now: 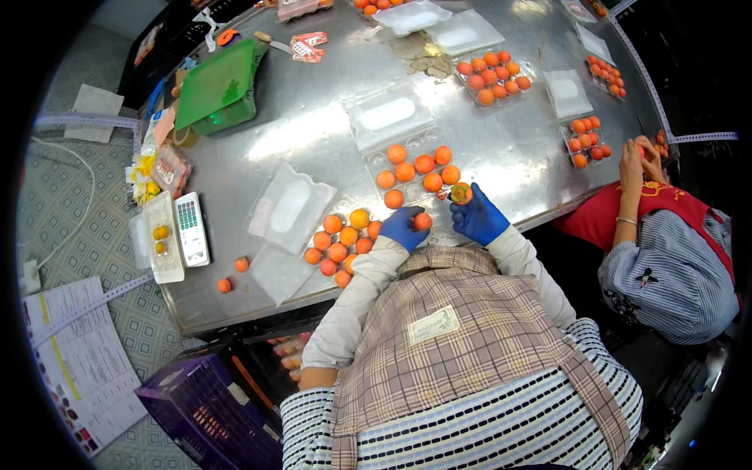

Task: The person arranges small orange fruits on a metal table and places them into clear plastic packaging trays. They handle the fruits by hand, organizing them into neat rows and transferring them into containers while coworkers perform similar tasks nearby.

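My left hand point(404, 229), in a blue glove, is closed around a small orange fruit point(422, 221), which looks like a persimmon. In the fingertips of my right hand point(479, 216), also blue-gloved, is a persimmon point(461, 194) with its green calyx showing. Just beyond both hands lies an open clear plastic clamshell tray point(376, 161) partly filled with orange persimmons point(405, 171); its lid point(388, 114) is folded back. To the left, another group of persimmons point(338, 252) sits in front of a second open clamshell lid point(288, 205).
A green plastic basket point(216, 88), a knife point(276, 43), a weighing scale point(191, 229) and two loose persimmons point(241, 264) are on the metal table point(282, 129). More filled trays point(492, 76) stand farther back. A co-worker point(664, 252) works at the right edge.
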